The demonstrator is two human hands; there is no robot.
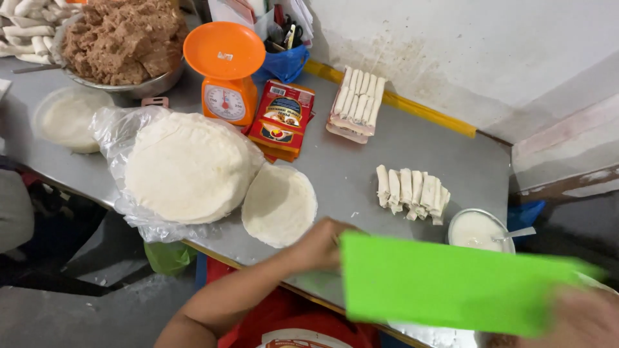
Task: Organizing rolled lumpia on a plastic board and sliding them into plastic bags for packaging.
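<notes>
My left hand (317, 243) grips the left edge of a flat bright green board (445, 283), held over the near edge of the grey metal table (348, 161). My right hand (580, 319) is blurred at the bottom right and holds the board's right end. Just left of my left hand a single round white wrapper (279, 205) lies flat on the table. Beyond the board rests a small row of rolled white spring rolls (412, 191).
A stack of round wrappers (187, 166) sits on clear plastic. Behind it: an orange kitchen scale (225, 77), red packets (282, 119), a metal bowl of brown filling (122, 38), more rolls (358, 103), a white lidded tub (68, 118). A small bowl of white paste with a spoon (478, 230) stands right.
</notes>
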